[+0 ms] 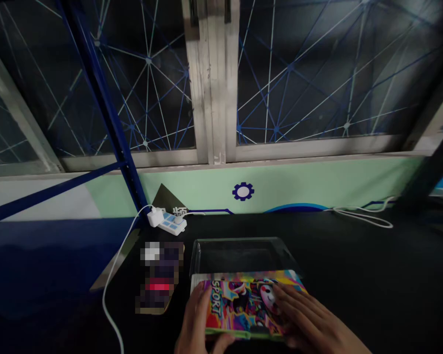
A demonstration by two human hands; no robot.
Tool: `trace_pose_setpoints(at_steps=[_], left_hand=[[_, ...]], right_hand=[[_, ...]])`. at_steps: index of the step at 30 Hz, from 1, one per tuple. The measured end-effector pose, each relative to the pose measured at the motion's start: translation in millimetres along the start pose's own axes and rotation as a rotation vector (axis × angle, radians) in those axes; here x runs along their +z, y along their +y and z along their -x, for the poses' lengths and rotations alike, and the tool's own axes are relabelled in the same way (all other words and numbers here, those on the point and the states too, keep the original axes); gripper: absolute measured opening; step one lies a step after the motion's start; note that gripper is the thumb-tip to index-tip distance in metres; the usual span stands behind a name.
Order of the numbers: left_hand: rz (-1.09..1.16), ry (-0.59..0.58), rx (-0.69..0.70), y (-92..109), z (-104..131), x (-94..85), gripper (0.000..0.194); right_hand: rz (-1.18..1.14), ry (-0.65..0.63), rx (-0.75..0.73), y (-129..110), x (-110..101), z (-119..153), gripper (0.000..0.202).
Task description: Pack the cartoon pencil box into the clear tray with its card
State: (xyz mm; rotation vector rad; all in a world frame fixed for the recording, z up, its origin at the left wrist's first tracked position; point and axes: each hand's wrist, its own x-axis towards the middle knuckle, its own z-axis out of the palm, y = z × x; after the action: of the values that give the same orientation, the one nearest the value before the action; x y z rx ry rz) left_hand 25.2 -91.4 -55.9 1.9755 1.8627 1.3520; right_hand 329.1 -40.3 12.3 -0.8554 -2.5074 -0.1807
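A flat, brightly printed case [243, 307] with the word SPORT and cartoon figures lies at the table's near side. My left hand [197, 322] grips its left end, fingers along the side and thumb at the front edge. On the right end, my right hand [310, 317] closes over the print with its fingers together; its thumb is hidden. A green strip runs along the near edge of the case. Just behind, and partly covered by it, is a clear plastic tray or lid [239, 253] lying on the black table.
A pixelated, phone-shaped object [160, 278] lies left of the clear plastic. A white power strip [173, 223] with a plugged-in charger [155, 217] sits at the back left, its white cable [105, 295] hanging forward. Another white cable [365, 219] rests at the back right.
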Motion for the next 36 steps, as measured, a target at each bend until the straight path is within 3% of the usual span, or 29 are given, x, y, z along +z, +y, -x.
trace_pose_setpoints(at_steps=[6, 12, 17, 21, 27, 32, 36], left_hand=[[0.092, 0.042, 0.012, -0.9, -6.7, 0.8, 0.074], [0.124, -0.008, -0.069, 4.2, -7.5, 1.5, 0.080], [0.147, -0.008, -0.070, 2.8, -11.1, 1.2, 0.080], [0.148, -0.008, -0.060, 2.2, -12.7, 3.1, 0.083], [0.153, 0.006, -0.075, 9.3, -12.6, 0.8, 0.090], [0.224, 0.003, -0.106, 12.2, -13.1, -1.6, 0.098], [0.271, 0.002, -0.144, 9.0, -11.9, 0.0, 0.108]], right_hand=[[0.005, -0.036, -0.029, 4.6, -14.0, -13.0, 0.054], [-0.162, -0.186, 0.057, 0.9, -23.8, -19.9, 0.044], [-0.347, -0.287, 0.145, -1.3, -40.7, -23.9, 0.070], [-0.328, -0.332, 0.140, -1.1, -40.6, -19.8, 0.059], [-0.234, -0.261, 0.046, -1.5, -34.3, -17.9, 0.050], [-0.377, -0.135, 0.201, 6.6, -46.2, -38.2, 0.036], [-0.457, -0.034, 0.343, 21.8, -44.9, -57.6, 0.043]])
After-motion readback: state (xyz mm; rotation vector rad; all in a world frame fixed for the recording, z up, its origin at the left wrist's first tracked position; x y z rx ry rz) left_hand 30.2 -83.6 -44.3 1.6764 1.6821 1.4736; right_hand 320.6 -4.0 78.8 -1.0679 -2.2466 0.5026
